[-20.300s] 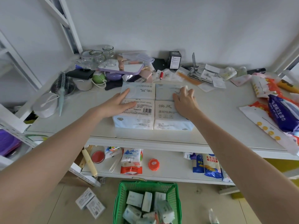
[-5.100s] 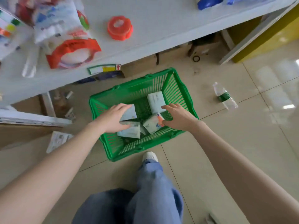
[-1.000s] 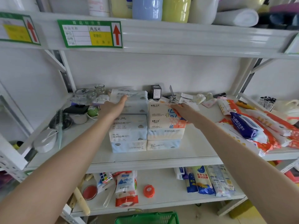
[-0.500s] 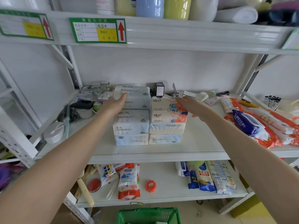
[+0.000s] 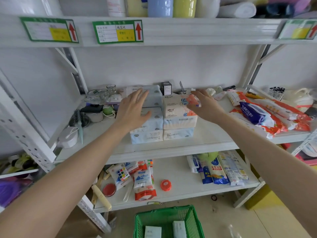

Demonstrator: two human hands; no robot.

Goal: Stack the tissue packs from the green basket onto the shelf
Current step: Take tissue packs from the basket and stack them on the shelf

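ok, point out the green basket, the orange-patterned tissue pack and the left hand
green basket (image 5: 137, 225): head view, left wall.
orange-patterned tissue pack (image 5: 173, 107): head view, front face.
left hand (image 5: 133, 107): head view, back of hand.

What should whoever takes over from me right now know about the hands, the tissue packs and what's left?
Left hand: open, holding nothing, in front of the left stack of tissue packs.
Right hand: open, holding nothing, beside the orange-patterned pack topping the right stack.
Done: two side-by-side stacks, three packs high, stand on the middle shelf.
Left: at least two packs show in the green basket on the floor below; part of the basket is out of view. Likely next: bend down, take a grip on those and stack them.
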